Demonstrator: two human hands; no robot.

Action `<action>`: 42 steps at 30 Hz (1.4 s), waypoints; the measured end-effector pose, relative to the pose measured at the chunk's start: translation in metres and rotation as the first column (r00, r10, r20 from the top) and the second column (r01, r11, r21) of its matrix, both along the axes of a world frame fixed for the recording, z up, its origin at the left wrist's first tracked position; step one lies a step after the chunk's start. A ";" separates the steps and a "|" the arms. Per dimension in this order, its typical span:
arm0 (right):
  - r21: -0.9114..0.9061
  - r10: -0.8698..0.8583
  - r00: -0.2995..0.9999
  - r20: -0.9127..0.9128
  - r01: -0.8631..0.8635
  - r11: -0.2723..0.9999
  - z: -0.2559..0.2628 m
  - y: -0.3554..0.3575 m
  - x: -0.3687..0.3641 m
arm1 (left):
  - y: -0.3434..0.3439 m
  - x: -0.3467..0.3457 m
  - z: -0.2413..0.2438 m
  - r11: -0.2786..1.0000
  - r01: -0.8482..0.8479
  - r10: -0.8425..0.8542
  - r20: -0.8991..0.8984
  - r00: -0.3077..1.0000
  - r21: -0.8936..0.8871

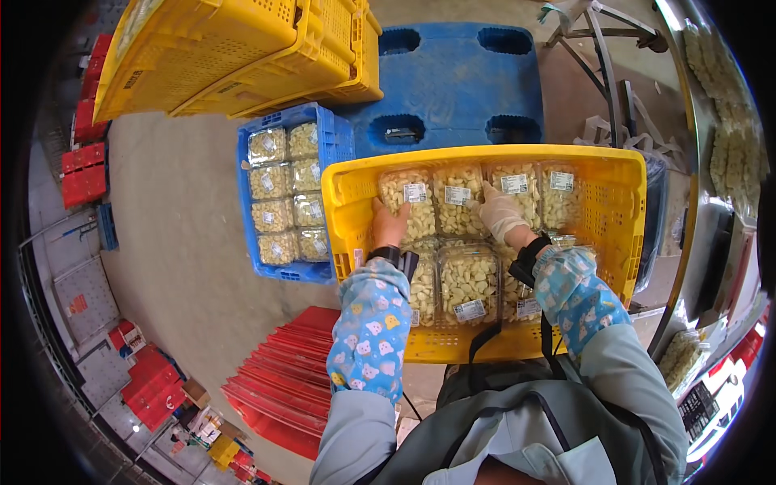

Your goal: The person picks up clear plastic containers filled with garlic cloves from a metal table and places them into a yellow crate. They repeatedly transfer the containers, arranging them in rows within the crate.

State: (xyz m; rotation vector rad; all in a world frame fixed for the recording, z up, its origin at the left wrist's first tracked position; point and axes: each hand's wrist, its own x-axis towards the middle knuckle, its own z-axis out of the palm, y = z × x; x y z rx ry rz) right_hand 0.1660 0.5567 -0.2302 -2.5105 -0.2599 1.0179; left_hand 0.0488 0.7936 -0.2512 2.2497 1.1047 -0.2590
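Note:
A yellow perforated plastic crate (485, 345) stands before me, holding clear plastic boxes of peeled garlic cloves with printed labels. My left hand (390, 223), bare, grips the far-left box (418, 209), fingers along its left edge and thumb over its top. In a pale thin glove, my right hand (502, 212) holds the right edge of the adjoining box (456, 209). Its fingertips reach into the gap beside a third box (515, 182). Another box (561, 200) fills the far-right spot. Nearer my body lies a row with a middle box (470, 282), partly hidden by my forearms.
Left of the crate, a blue crate (336, 136) holds several similar boxes. Stacked yellow crates (242, 60) rise behind it, near a blue plastic pallet (458, 79). Red folded crates (285, 376) are stacked at lower left. A metal-edged table (679, 254) runs along the right.

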 end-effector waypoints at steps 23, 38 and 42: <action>0.008 0.275 0.949 0.155 -0.280 0.960 0.006 -0.028 -0.023 | -0.021 0.041 0.021 0.879 0.444 -0.383 -0.300 0.874 0.173; 0.070 0.005 0.990 0.143 -0.015 0.997 0.076 -0.129 0.027 | -0.093 0.093 0.097 0.599 0.800 -0.798 -0.116 0.591 -0.045; -0.050 0.128 0.991 0.044 -0.126 0.991 0.062 -0.143 0.029 | -0.171 0.119 0.078 0.379 0.925 -0.922 0.083 0.378 -0.003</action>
